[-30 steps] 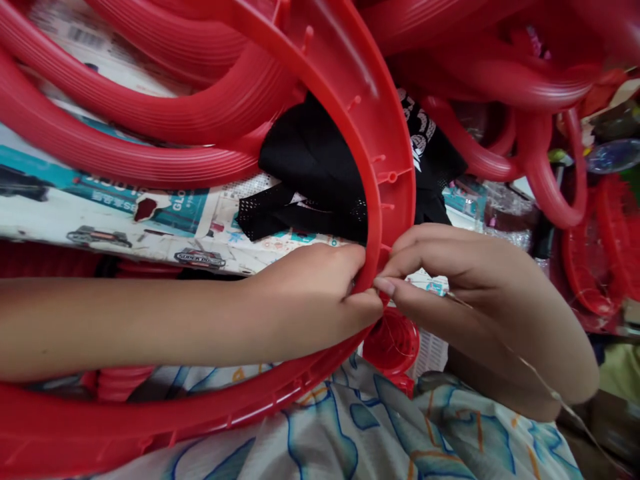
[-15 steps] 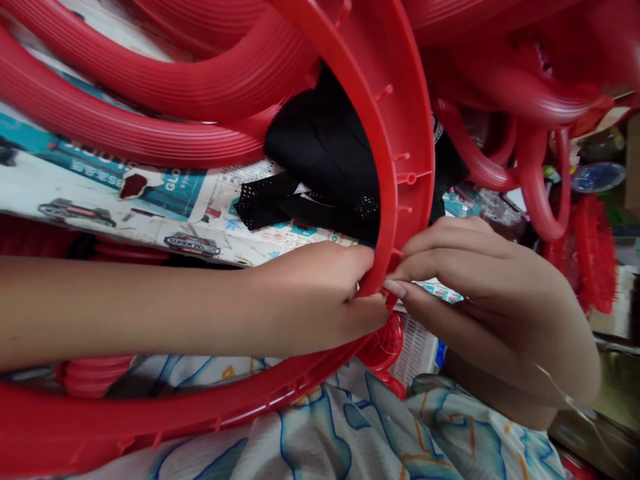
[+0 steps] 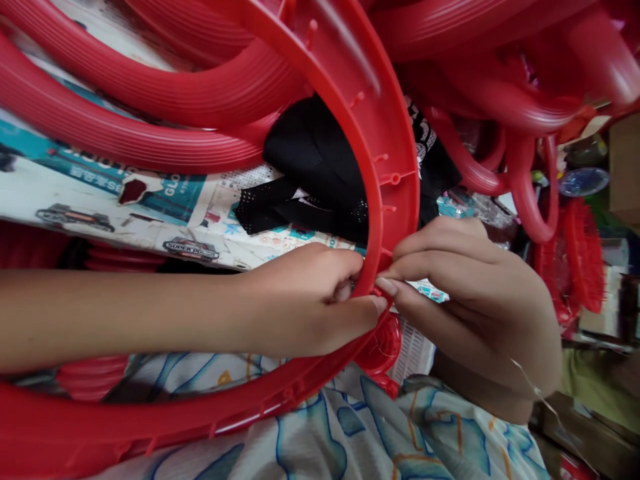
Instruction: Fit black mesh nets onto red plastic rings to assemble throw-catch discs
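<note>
A curved red plastic ring piece [image 3: 400,150], hollow like a channel with small pegs inside, arches from the top and sweeps down to the lower left across the lap. My left hand [image 3: 313,300] comes in from the left, its fingers curled around the ring's inner edge and its thumb near a joint. From the right, my right hand [image 3: 465,293] pinches at the ring's outer rim by that same joint, thumb against fingertips. Whether something small sits between those fingertips is hidden. Both hands nearly meet there.
Ribbed red tubes [image 3: 175,100] lie on a printed cardboard box [image 3: 140,233] beside a black cloth [image 3: 315,160]. More red rings [image 3: 520,107] pile up at upper right. Patterned fabric [image 3: 350,427] covers the lap. A red coiled part [image 3: 383,347] sits below the hands.
The ring and my right hand appear slightly further left in view, along with the background at right. My left thumb reaches out straighter along the joint; both hands keep their hold.
</note>
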`<move>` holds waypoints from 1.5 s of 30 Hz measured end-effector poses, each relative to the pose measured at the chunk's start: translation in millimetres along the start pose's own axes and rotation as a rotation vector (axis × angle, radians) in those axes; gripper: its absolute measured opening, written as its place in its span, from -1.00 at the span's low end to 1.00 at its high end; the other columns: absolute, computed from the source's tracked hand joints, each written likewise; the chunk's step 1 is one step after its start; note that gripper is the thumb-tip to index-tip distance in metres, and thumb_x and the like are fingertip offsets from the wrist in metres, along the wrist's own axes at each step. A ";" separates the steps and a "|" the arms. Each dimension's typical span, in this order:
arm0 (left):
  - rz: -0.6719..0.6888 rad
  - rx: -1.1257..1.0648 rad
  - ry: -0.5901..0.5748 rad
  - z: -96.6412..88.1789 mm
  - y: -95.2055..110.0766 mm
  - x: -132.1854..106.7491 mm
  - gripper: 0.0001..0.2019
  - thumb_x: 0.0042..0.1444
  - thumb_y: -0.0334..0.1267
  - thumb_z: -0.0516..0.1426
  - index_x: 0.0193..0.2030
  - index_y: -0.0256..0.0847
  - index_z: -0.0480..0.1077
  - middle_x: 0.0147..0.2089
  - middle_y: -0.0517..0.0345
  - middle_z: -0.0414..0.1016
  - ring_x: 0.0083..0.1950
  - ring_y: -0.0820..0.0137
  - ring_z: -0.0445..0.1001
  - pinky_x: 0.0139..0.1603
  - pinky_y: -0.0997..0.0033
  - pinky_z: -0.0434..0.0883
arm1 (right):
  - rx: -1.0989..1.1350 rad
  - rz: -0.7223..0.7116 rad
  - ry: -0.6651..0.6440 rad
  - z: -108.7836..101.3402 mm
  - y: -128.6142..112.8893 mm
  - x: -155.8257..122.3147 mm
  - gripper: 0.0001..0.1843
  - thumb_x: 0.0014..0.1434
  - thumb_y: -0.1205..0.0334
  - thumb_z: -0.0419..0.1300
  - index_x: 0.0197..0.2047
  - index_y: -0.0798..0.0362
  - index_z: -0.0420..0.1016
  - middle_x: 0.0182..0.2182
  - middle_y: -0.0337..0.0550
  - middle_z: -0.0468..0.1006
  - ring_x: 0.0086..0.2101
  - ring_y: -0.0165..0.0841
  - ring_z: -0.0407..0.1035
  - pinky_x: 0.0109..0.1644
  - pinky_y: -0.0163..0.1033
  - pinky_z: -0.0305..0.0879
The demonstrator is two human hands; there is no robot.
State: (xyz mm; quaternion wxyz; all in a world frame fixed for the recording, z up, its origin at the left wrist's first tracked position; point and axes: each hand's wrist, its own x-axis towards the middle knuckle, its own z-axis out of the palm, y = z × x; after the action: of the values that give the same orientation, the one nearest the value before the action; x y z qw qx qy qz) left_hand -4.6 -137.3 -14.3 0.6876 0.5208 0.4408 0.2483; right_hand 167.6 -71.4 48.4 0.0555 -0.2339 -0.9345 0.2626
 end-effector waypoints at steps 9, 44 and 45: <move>-0.006 0.107 0.060 -8.5 2.7 -2.6 -0.67 0.19 -0.13 -0.05 -0.55 -0.20 0.17 -0.60 0.29 0.19 -0.54 0.53 0.19 -0.54 0.51 0.08 | -0.098 0.023 0.026 3.2 -4.8 3.2 -0.83 0.27 0.30 0.13 -0.38 0.05 0.43 -0.38 -0.26 0.54 -0.32 -0.38 0.36 -0.19 -0.16 0.15; 0.069 0.175 0.132 5.2 -1.5 -1.7 -0.79 0.19 -0.21 -0.06 -0.43 -0.20 0.24 -0.48 0.32 0.32 -0.44 0.52 0.26 -0.41 0.48 0.18 | 0.081 0.064 0.315 5.4 7.8 16.0 -0.87 0.15 0.36 0.28 -0.41 -0.04 0.53 -0.37 -0.25 0.58 -0.28 -0.35 0.47 -0.21 -0.22 0.45; 0.073 0.174 0.132 4.7 -2.0 -1.6 -0.80 0.19 -0.21 -0.06 -0.42 -0.20 0.24 -0.47 0.32 0.32 -0.44 0.52 0.26 -0.40 0.48 0.19 | 0.092 0.074 0.319 6.6 8.6 16.0 -0.87 0.15 0.35 0.27 -0.40 -0.05 0.54 -0.38 -0.25 0.57 -0.29 -0.34 0.47 -0.21 -0.21 0.46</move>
State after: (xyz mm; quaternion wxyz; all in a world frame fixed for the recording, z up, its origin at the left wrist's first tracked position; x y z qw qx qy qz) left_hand -1.5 -141.6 -15.3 0.5998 0.5765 0.4859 0.2678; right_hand 155.4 -60.5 38.0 0.2041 -0.3042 -0.8915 0.2664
